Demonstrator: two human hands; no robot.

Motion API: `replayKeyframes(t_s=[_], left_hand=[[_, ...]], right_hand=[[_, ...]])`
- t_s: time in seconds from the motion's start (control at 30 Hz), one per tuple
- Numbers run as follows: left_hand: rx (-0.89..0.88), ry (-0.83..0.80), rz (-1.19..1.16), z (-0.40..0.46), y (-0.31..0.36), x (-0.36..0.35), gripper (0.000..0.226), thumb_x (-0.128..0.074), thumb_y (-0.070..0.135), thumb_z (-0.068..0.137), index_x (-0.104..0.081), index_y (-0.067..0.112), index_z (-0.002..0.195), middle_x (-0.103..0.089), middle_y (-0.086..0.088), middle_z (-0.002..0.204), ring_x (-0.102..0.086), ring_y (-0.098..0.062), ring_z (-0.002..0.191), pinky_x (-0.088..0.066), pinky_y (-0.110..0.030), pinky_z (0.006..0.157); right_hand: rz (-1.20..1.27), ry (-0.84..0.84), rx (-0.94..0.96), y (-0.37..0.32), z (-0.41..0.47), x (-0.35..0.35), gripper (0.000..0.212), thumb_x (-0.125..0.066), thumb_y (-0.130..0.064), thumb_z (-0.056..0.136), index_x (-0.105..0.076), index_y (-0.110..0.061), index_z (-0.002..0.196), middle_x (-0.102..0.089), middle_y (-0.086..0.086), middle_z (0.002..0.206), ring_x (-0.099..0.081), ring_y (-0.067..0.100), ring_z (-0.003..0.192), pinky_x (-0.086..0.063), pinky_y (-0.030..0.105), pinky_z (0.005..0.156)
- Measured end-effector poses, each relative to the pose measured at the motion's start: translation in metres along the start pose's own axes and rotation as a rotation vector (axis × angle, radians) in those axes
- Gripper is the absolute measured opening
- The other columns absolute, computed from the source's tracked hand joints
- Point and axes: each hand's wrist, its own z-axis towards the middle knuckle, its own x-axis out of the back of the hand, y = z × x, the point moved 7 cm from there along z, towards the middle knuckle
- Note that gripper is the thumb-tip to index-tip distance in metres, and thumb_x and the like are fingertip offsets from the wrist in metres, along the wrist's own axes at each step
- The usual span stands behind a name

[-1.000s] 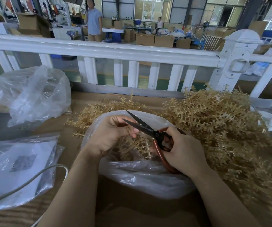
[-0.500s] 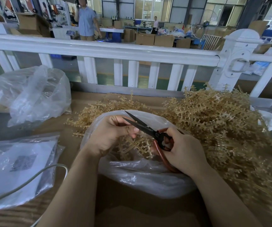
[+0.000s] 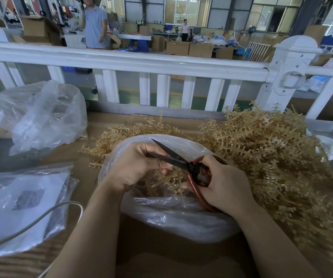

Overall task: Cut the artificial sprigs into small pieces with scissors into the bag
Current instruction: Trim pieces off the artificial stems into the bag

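Note:
My right hand grips the red handles of dark-bladed scissors, whose blades are parted and point up-left over the clear plastic bag. My left hand holds a tan artificial sprig above the bag's mouth, its thumb next to the lower blade. Cut tan pieces lie inside the bag. A big heap of uncut sprigs lies to the right and behind the bag.
A white railing runs along the far table edge. Crumpled clear bags sit at the left, a flat bagged sheet and a grey cable lie near left. A person stands beyond the railing.
The scissors' blades stay parted at the sprig, and both hands have barely shifted. The person beyond the railing has moved left.

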Motion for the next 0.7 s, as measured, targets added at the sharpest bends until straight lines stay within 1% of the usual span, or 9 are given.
replayKeyframes(t_s=[0.1,0.23,0.3,0.37,0.43,0.53,0.6,0.63,0.7], left_hand=[[-0.002,0.006,-0.016,0.0007,0.0,0.0002,0.009,-0.075,0.008,0.071,-0.079,0.013,0.077,-0.071,-0.007,0.068,-0.065,-0.019,0.065,-0.056,-0.026,0.068],[0.017,0.045,-0.007,0.0014,-0.0037,0.0035,0.01,-0.077,0.007,0.068,-0.079,0.01,0.077,-0.07,-0.01,0.066,-0.064,-0.02,0.062,-0.056,-0.026,0.065],[0.019,0.049,-0.008,0.0016,-0.0048,0.0038,0.011,-0.078,0.007,0.067,-0.079,0.009,0.078,-0.07,-0.011,0.066,-0.064,-0.02,0.062,-0.056,-0.027,0.065],[0.018,0.049,-0.017,0.0016,-0.0046,0.0034,0.011,-0.078,0.007,0.067,-0.079,0.008,0.078,-0.071,-0.012,0.068,-0.064,-0.02,0.062,-0.056,-0.027,0.064],[0.012,0.046,-0.021,0.0014,-0.0035,0.0029,0.011,-0.077,0.006,0.068,-0.078,0.006,0.079,-0.071,-0.014,0.071,-0.064,-0.022,0.064,-0.056,-0.027,0.064],[0.001,0.057,-0.032,0.0012,-0.0012,0.0025,0.011,-0.077,0.004,0.069,-0.077,0.002,0.08,-0.072,-0.016,0.077,-0.063,-0.027,0.067,-0.056,-0.028,0.065],[0.0,0.061,-0.037,0.0015,-0.0001,0.0013,0.013,-0.076,0.002,0.069,-0.075,0.0,0.082,-0.072,-0.019,0.081,-0.062,-0.03,0.07,-0.056,-0.029,0.066],[-0.002,0.058,-0.038,0.0014,0.0006,0.0004,0.013,-0.076,0.001,0.069,-0.075,0.0,0.082,-0.072,-0.018,0.081,-0.063,-0.029,0.069,-0.056,-0.029,0.065],[-0.003,0.049,-0.042,0.0015,0.0016,-0.0012,0.012,-0.074,-0.001,0.07,-0.075,0.001,0.081,-0.073,-0.014,0.078,-0.064,-0.022,0.065,-0.056,-0.028,0.064]], right_hand=[[-0.019,0.001,-0.02,0.0009,0.0004,-0.0005,0.057,-0.051,-0.083,0.077,-0.056,-0.029,0.095,-0.043,-0.026,0.068,-0.038,-0.006,0.055,-0.018,0.005,0.056],[0.024,-0.027,-0.02,0.0003,0.0002,-0.0023,0.058,-0.048,-0.087,0.074,-0.05,-0.033,0.094,-0.045,-0.025,0.07,-0.041,-0.004,0.056,-0.026,0.007,0.054],[0.036,-0.041,-0.018,-0.0004,0.0002,-0.0028,0.055,-0.047,-0.088,0.074,-0.045,-0.036,0.093,-0.043,-0.026,0.068,-0.04,-0.006,0.054,-0.027,0.008,0.052],[0.042,-0.044,-0.019,0.0003,-0.0001,-0.0033,0.056,-0.046,-0.088,0.074,-0.046,-0.035,0.092,-0.043,-0.026,0.066,-0.041,-0.006,0.053,-0.029,0.009,0.05],[0.037,-0.021,-0.021,0.0009,-0.0003,-0.002,0.056,-0.047,-0.087,0.074,-0.048,-0.034,0.091,-0.043,-0.026,0.063,-0.039,-0.006,0.05,-0.027,0.007,0.05],[0.05,0.015,-0.021,-0.0001,-0.0002,0.0016,0.048,-0.05,-0.085,0.075,-0.039,-0.04,0.09,-0.032,-0.032,0.059,-0.03,-0.015,0.049,-0.021,0.005,0.05],[0.061,0.02,-0.017,0.0009,-0.0002,0.0017,0.047,-0.05,-0.084,0.076,-0.038,-0.041,0.09,-0.031,-0.033,0.059,-0.03,-0.017,0.05,-0.022,0.006,0.05],[0.066,0.017,-0.015,0.0018,-0.0003,0.0009,0.047,-0.049,-0.085,0.075,-0.038,-0.041,0.09,-0.032,-0.032,0.06,-0.032,-0.016,0.05,-0.024,0.006,0.05],[0.076,0.006,-0.018,0.0041,-0.0006,-0.0009,0.048,-0.048,-0.085,0.075,-0.042,-0.04,0.089,-0.037,-0.03,0.061,-0.036,-0.01,0.05,-0.027,0.007,0.051]])
